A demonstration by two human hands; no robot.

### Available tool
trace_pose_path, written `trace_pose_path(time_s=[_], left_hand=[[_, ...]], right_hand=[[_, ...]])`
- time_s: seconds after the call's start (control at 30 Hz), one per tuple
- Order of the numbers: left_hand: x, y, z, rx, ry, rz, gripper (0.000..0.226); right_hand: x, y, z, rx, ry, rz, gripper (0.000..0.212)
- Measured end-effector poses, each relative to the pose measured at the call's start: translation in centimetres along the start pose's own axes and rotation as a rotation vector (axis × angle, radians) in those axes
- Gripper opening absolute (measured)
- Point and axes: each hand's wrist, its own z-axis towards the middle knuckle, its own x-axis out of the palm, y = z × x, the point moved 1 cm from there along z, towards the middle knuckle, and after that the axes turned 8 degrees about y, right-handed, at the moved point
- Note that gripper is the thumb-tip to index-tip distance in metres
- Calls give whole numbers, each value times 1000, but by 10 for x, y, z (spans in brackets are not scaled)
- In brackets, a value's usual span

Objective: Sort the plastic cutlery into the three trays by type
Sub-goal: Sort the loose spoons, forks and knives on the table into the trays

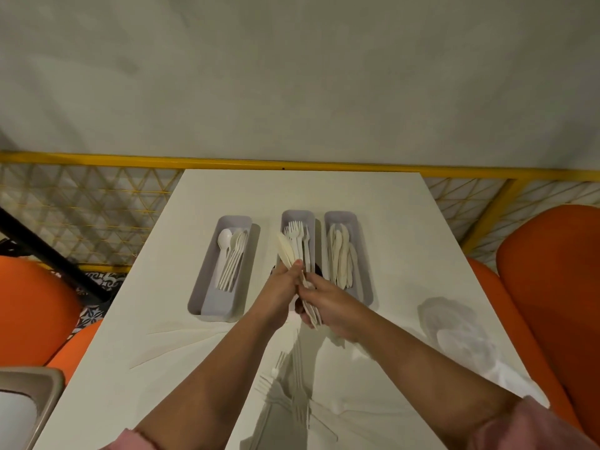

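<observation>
Trays in grey stand side by side toward the far edge of the white desk [324,190]: the left tray [202,287] holds spoons [232,258], the middle tray [298,216] forks [297,235], the right tray [364,276] knives [341,258]. Over the middle tray's near end, the left grip [282,287] pinches a bundle of cream knives [285,246] with thumb on top, while the right grip [328,306] is curled round its handle end. Loose forks [276,389] lie near the desk's near edge, and a clear plastic bag [454,326] lies by the right edge.
</observation>
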Motion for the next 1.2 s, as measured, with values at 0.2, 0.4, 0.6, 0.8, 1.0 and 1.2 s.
trace_pose_path(time_s=[0.2, 0.4, 0.6, 0.8, 1.0, 1.2], left_hand=[[25, -1, 20, -68, 46, 93, 33], [31, 14, 39, 29, 30, 416, 26], [37, 29, 50, 119, 35, 948, 39], [37, 38, 57, 101, 84, 1141, 46], [37, 42, 63, 149, 117, 1228, 52], [36, 47, 68, 183, 109, 1233, 48]], right_hand=[[-24, -2, 0, 0, -46, 65, 18], [-62, 0, 9, 44, -322, -16, 17], [-96, -1, 32, 264, -411, -99, 33], [-105, -4, 56, 351, -454, -223, 27], [-109, -2, 67, 370, -473, -405, 14], [-105, -6, 74, 333, -466, -509, 35]])
